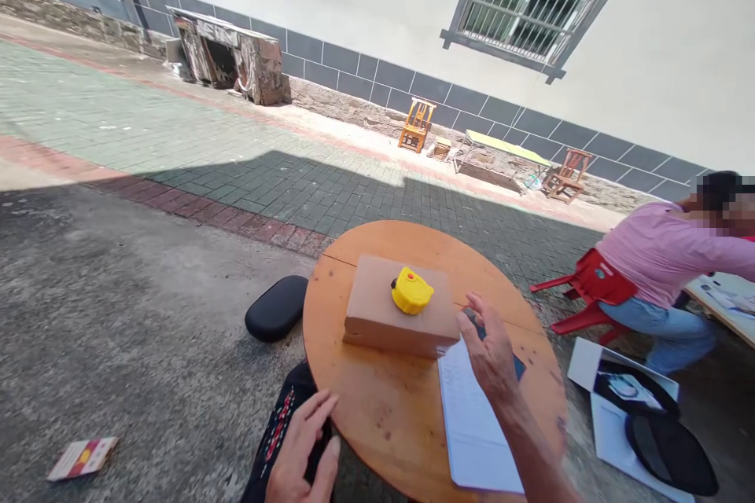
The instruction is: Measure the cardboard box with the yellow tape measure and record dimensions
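Observation:
My left hand point(303, 448) is at the near left edge of the round wooden table point(366, 416), its thumb and fingers apart with nothing between them. Over the right side of the table is my right hand point(492, 346), fingers slightly bent and spread. Beneath it lies a dark, flat object point(520, 367), perhaps a phone, mostly covered by the hand; whether they touch I cannot tell. White paper sheets point(472, 424) lie partly under my right forearm. To the left of that hand sits a brown cardboard box point(377, 306), with a yellow tape measure point(411, 292) on top.
A black oval case point(276, 308) is on the ground left of the table. At right, a person in a pink shirt point(654, 244) sits on a red chair point(610, 279). An open white box point(613, 432) with black cases lies nearby. Wooden chairs point(416, 126) stand by the far wall.

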Tool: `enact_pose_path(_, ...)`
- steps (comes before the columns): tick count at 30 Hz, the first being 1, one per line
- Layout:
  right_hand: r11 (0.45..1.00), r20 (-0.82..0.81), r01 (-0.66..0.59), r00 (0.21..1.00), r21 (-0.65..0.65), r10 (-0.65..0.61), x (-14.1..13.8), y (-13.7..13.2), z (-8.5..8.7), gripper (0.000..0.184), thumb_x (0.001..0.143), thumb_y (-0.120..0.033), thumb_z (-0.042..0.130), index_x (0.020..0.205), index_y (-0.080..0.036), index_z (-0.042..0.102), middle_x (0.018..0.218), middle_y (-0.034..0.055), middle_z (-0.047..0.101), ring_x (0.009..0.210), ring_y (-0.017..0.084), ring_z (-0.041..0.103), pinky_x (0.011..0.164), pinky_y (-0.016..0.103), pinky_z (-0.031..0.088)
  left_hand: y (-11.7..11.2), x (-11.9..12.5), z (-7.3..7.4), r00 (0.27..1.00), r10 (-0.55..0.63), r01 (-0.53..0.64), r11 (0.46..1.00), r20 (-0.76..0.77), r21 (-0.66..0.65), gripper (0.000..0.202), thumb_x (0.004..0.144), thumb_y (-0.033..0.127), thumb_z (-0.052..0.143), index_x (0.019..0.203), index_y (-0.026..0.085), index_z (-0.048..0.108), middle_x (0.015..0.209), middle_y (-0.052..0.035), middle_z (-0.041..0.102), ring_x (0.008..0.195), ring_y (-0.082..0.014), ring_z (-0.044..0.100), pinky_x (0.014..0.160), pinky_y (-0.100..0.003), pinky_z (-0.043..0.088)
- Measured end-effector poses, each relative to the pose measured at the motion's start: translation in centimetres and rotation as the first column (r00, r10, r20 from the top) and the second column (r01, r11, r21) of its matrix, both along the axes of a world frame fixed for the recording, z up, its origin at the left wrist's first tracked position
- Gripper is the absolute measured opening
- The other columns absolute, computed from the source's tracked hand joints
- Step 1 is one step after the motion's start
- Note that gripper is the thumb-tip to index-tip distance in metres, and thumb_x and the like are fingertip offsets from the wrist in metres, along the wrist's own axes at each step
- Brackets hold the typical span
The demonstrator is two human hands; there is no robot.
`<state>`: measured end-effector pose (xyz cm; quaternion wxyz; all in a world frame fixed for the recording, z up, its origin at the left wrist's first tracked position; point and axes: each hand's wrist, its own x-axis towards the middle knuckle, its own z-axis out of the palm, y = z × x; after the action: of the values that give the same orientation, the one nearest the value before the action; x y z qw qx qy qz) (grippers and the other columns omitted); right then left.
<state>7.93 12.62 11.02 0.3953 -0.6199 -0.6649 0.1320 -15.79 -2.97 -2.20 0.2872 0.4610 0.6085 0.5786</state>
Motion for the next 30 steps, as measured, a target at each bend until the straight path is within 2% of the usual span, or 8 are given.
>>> enact_pose_path(4,0.962,-0.277,-0.084,0.961,-0.26,0.009,0.3,-2.0,-2.3,0.06,0.092,-0.055,0.046,0.135,-0.013,0.05,0.134,0.0185,0.059,0.12,0.03,0.058,0.099,0.046,0.047,6.2,-1.5,3.4,0.999,-0.025,0.027,0.997,0.019,-0.076,0.069,0.086,0.044,0.06,0.149,0.023,0.039,0.152,-0.0129,0.042,0.137,-0.0324,0.042,0.114,-0.052,0.033)
enact_pose_path(7,0.963,-0.362,-0.146,0.931,-0.225,0.057,-1.6,-3.5,-3.3,0.057,0.095,-0.05,0.046,0.138,-0.014,0.048,0.137,0.0158,0.059,0.119,0.028,0.059,0.098,0.041,0.049,9.9,-1.6,4.7,0.984,-0.1,0.124,0.978,0.147,-0.166,0.077,0.084,0.049,0.061,0.15,0.021,0.034,0.152,-0.0153,0.042,0.134,-0.0349,0.045,0.112,-0.054,0.035)
enact_pose_path(11,0.974,-0.384,-0.175,0.917,-0.145,0.107,-3.5,-5.1,-4.3,0.051,0.095,-0.041,0.049,0.14,-0.015,0.048,0.137,0.0135,0.06,0.117,0.025,0.061,0.095,0.037,0.051,11.4,-2.1,5.1,0.976,-0.123,0.142,0.985,0.177,-0.099,0.074,0.087,0.053,0.058,0.15,0.022,0.035,0.15,-0.0136,0.045,0.135,-0.0314,0.046,0.115,-0.049,0.033)
enact_pose_path(14,0.987,-0.239,-0.137,0.964,-0.08,0.115,-2.0,-6.1,-4.9,0.041,0.095,-0.035,0.048,0.131,-0.018,0.056,0.126,0.0104,0.067,0.11,0.021,0.065,0.089,0.031,0.054,10.5,-3.0,5.1,0.995,-0.013,0.023,0.994,0.096,-0.104,0.077,0.087,0.053,0.059,0.153,0.024,0.03,0.154,-0.0128,0.04,0.14,-0.0302,0.04,0.117,-0.047,0.03)
enact_pose_path(18,0.997,-0.027,0.049,0.998,-0.06,-0.05,4.8,-7.7,-5.6,0.03,0.093,-0.033,0.045,0.104,-0.018,0.068,0.106,0.0089,0.072,0.091,0.02,0.067,0.078,0.03,0.053,6.2,-2.1,4.6,0.98,0.122,-0.135,0.988,-0.158,-0.071,0.067,0.086,0.052,0.06,0.144,0.023,0.044,0.144,-0.012,0.051,0.13,-0.033,0.05,0.11,-0.052,0.039)
enact_pose_path(21,0.972,0.113,0.211,0.973,-0.107,-0.199,10.5,-8.6,-6.4,0.028,0.09,-0.031,0.047,0.099,-0.016,0.069,0.094,0.0109,0.073,0.079,0.023,0.066,0.076,0.036,0.048,1.9,2.0,3.6,0.902,-0.033,0.087,0.991,-0.43,0.105,0.038,0.09,0.038,0.056,0.124,0.022,0.061,0.132,-0.0105,0.059,0.124,-0.0303,0.054,0.108,-0.051,0.042)
enact_pose_path(24,0.952,0.276,0.267,0.936,-0.153,-0.218,13.5,-8.9,-7.4,0.023,0.087,-0.028,0.054,0.096,-0.017,0.071,0.093,0.0124,0.073,0.088,0.028,0.064,0.083,0.04,0.043,-1.0,7.6,2.8,0.761,-0.225,0.401,0.9,-0.609,0.168,0.026,0.089,0.018,0.053,0.113,0.024,0.065,0.131,-0.0086,0.061,0.124,-0.0257,0.055,0.101,-0.044,0.05)
enact_pose_path(30,0.942,0.433,0.267,0.887,-0.205,-0.157,13.3,-8.4,-8.9,0.018,0.09,-0.022,0.056,0.095,-0.013,0.07,0.097,0.0186,0.07,0.098,0.033,0.061,0.09,0.044,0.036,-0.2,15.7,2.7,0.523,-0.342,0.587,0.809,-0.781,0.038,0.036,0.085,0.011,0.053,0.12,0.017,0.062,0.139,-0.0129,0.058,0.13,-0.0301,0.05,0.1,-0.05,0.051)
